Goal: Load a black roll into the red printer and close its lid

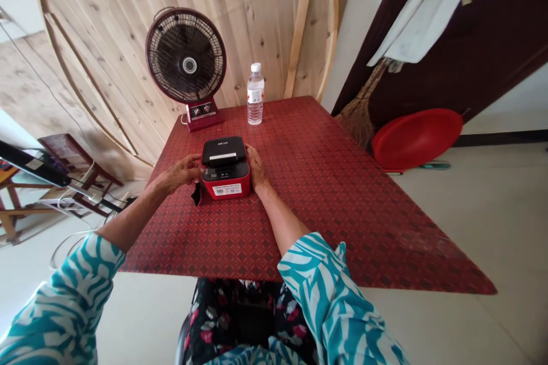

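Boxy red-and-black plastic machine [225, 166] flanked by two bare hands

And there it is, sitting on the table with the dark red, diamond-patterned top [325, 205], its black lid down and a white printed label [228, 189] on its near face! The left hand [185, 174] is at the machine's left side, fingers slightly spread, tips right up against it. Over on the machine's right, the right hand [257, 166] lies along the wall, fingers close together; whether it's pressing, I can't tell. Look, a short black strap [196, 195] just beside the machine, below the left hand!

Behind the machine and to its left stands a round, dark red electric fan [186, 57]. Behind it and to the right, a clear plastic bottle with a white cap [255, 97], upright. Well off to the machine's right, beyond the table, a shallow red basin [415, 137] leans, tilted, beside a straw broom [359, 117].
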Demonstrator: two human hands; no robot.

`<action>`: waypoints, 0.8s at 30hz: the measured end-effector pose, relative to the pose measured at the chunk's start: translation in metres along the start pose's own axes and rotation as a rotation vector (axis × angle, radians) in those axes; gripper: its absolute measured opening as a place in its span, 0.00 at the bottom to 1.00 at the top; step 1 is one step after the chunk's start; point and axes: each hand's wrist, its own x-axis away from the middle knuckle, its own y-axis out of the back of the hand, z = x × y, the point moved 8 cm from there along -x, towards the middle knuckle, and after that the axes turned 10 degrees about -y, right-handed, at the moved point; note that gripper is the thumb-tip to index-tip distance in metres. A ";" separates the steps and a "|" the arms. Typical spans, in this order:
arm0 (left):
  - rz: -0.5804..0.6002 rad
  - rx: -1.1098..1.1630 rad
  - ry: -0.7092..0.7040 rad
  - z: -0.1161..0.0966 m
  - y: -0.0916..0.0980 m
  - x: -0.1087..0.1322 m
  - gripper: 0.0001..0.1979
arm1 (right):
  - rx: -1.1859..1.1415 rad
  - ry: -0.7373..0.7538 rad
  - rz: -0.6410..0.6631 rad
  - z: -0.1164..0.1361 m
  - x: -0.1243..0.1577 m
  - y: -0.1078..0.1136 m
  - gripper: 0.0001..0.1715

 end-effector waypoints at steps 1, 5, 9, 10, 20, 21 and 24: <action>0.005 -0.002 -0.002 0.001 -0.001 0.000 0.33 | -0.002 -0.005 -0.003 0.000 0.001 0.000 0.39; -0.029 0.009 -0.018 0.002 0.001 0.000 0.36 | 0.012 0.013 0.011 0.003 0.002 0.000 0.40; -0.045 0.022 -0.058 -0.001 0.004 -0.002 0.35 | 0.025 0.019 0.011 0.004 0.001 0.000 0.40; -0.051 0.018 -0.063 -0.001 0.006 -0.003 0.34 | 0.021 0.014 0.007 0.003 0.001 0.001 0.40; -0.103 -0.297 -0.383 -0.050 0.004 -0.030 0.11 | -0.010 0.006 0.011 0.003 -0.001 -0.001 0.37; -0.051 -0.332 -0.410 -0.055 -0.005 -0.037 0.10 | -0.015 0.001 0.011 0.003 -0.001 -0.002 0.37; 0.122 -0.444 -0.450 -0.061 -0.029 -0.057 0.06 | -0.024 -0.002 0.003 0.002 -0.003 -0.002 0.36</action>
